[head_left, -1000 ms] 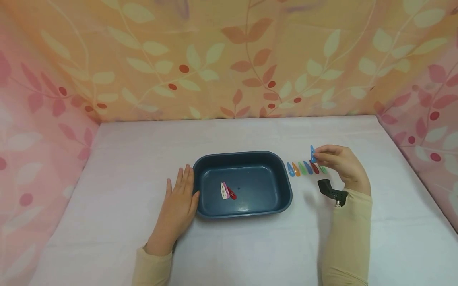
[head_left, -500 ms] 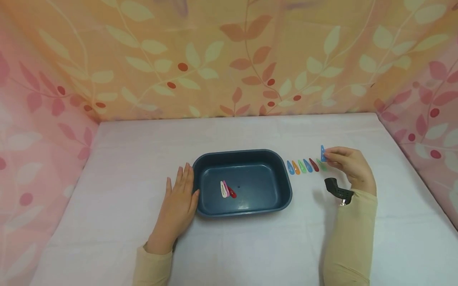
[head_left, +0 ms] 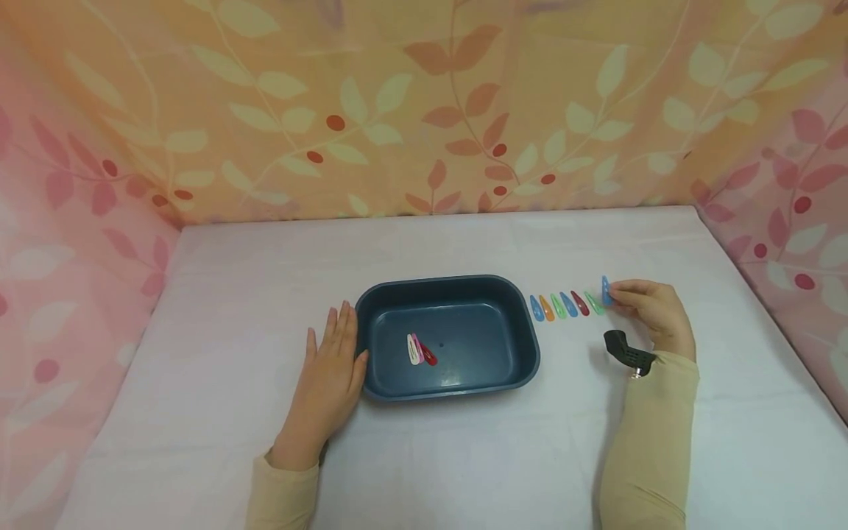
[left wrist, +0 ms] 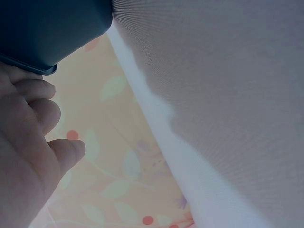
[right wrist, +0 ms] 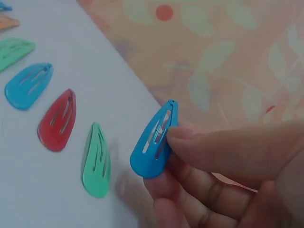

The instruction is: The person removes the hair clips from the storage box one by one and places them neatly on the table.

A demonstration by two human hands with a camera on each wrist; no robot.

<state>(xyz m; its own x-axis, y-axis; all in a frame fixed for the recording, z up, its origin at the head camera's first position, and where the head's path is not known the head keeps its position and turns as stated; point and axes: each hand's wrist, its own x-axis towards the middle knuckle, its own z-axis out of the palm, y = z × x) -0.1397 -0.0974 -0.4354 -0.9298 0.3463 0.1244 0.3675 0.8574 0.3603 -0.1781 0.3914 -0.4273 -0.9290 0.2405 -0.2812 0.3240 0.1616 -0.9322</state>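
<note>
A person in tan sleeves, the left sleeve [head_left: 283,493] at seven o'clock and the right sleeve [head_left: 649,442] at five, works over a white cloth [head_left: 437,456]. A black mount [head_left: 626,353] juts from the right wrist. The left hand [head_left: 326,383] rests at the nine o'clock side of a dark blue basin [head_left: 477,353], fingers straight against its wall and gripping nothing. Left of center inside the basin lie a white clip [head_left: 414,350], a pink clip [head_left: 419,352] and a red clip [head_left: 430,355], close together. Beyond the basin's opposite side, just above three o'clock, runs a row of six hair clips [head_left: 568,304]: blue, orange, green, blue, red, green. At the row's outer end the right hand [head_left: 652,313], much the nearer of the two, pinches a blue clip [right wrist: 153,149] between thumb and fingers. What seems to count is that clip's place: between nine and ten o'clock from the hand, with the end green clip [right wrist: 97,175] just beside it toward eight. Its long axis runs roughly twelve to six, while the row's narrow ends lean toward eleven; whether its lower tip touches cloth cannot be told. Behind, at twelve o'clock, hangs a leaf-print curtain [head_left: 397,132].
</note>
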